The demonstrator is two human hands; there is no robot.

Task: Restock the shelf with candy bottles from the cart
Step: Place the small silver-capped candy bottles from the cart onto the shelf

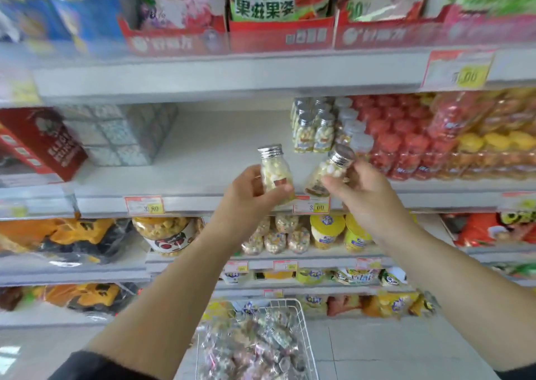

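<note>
My left hand grips a clear candy bottle with a silver cap, held upright in front of the white middle shelf. My right hand holds a second candy bottle of the same kind, tilted with its cap up and to the right. Both bottles hang just before the shelf's front edge. Several matching bottles stand in rows at the back right of that shelf. The wire cart below holds several more bottles.
Red-capped jars fill the shelf to the right of the rows. A patterned box and a red carton stand at the left. Price tags line the shelf edge. Snack bags sit on the shelves above and below.
</note>
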